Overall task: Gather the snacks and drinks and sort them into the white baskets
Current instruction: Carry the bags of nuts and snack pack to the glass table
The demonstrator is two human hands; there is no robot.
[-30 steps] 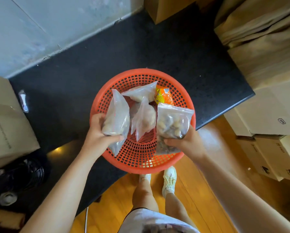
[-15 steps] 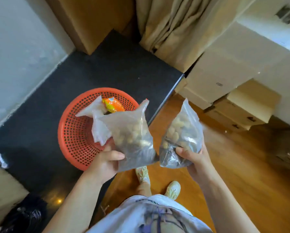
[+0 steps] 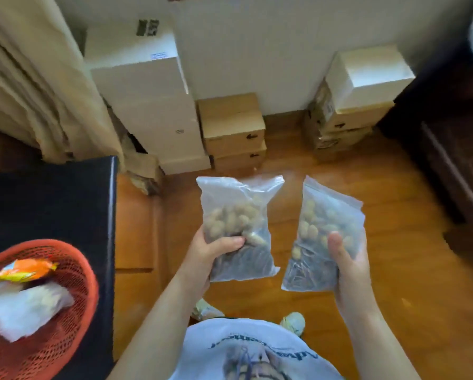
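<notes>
My left hand [image 3: 205,252] grips a clear zip bag of nuts and dark seeds [image 3: 236,215] from below, held upright over the wooden floor. My right hand [image 3: 349,266] grips a second, similar clear bag of nuts [image 3: 321,215] beside it, a little apart. At the lower left, an orange-red mesh basket [image 3: 73,286] sits on a black table [image 3: 49,204]. It holds an orange snack packet [image 3: 24,270] and clear snack bags [image 3: 24,308]. No white basket is in view.
Stacked white and brown cardboard boxes [image 3: 230,127] line the far wall, with another stack [image 3: 350,105] to the right. A beige curtain [image 3: 38,86] hangs at the left. Dark furniture [image 3: 454,149] stands on the right. Wooden floor [image 3: 394,204] lies ahead.
I have turned right, away from the table. Both bags were lifted out of the orange-red basket and now hang over the floor; the basket has slid to the lower left of view.
</notes>
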